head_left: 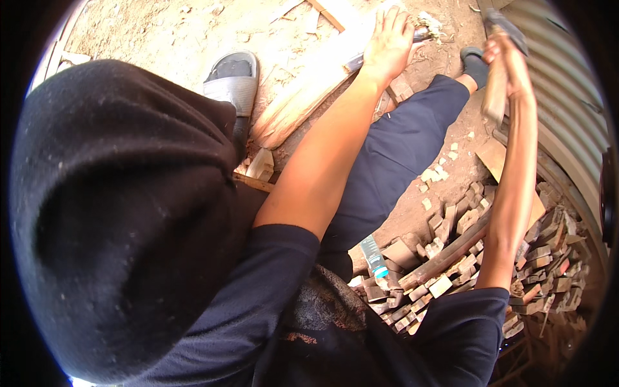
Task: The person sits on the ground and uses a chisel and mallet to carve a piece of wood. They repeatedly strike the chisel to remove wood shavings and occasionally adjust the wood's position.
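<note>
My left hand (389, 44) lies with fingers stretched side by side over a pale, brightly lit wooden beam (293, 109). A dark bar-like tool (422, 33) passes under that palm; most of it is covered, and its kind cannot be made out. Wood shavings (431, 24) sit at its far end. Raised at the upper right, my right hand (508, 57) is closed round the wooden handle of a hammer (495, 90). The dark metal head points up and away, slightly blurred, and is apart from the beam.
Cut wood blocks (535, 274) are heaped at the lower right, with a plastic bottle (373, 255) beside them. Corrugated metal sheeting (567, 84) borders the right. Large black cloth (122, 226) fills the left. A grey sandal (233, 97) stands on dirt ground strewn with chips.
</note>
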Demonstrator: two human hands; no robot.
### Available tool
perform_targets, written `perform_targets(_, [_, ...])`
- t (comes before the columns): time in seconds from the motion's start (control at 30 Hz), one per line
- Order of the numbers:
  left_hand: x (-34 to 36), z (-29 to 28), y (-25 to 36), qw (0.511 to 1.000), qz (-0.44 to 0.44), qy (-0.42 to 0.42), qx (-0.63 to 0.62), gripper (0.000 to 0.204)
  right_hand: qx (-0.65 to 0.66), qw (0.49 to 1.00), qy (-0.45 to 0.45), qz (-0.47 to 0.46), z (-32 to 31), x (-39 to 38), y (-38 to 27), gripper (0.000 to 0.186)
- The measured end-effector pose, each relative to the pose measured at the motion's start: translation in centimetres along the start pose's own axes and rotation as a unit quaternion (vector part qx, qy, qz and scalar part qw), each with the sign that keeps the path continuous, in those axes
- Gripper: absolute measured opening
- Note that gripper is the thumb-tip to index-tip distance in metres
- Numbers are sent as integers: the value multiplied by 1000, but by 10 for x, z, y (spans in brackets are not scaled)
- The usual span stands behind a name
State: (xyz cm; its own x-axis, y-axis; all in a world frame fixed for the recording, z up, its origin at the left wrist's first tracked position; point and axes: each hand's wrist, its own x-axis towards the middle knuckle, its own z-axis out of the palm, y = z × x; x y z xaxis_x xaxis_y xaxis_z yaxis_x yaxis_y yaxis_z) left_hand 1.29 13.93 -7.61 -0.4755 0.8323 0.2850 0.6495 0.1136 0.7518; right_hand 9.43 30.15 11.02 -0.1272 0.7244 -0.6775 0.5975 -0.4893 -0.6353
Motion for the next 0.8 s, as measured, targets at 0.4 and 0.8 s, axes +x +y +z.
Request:
perform_targets(0.4, [4, -7, -9, 998, -19, 61, -22, 51, 15, 999, -31, 25, -17, 3, -21, 32])
perform_targets(0.8, [3, -14, -18, 998, -23, 61, 8, 47, -152, 983, -87, 61, 41, -21, -49, 31])
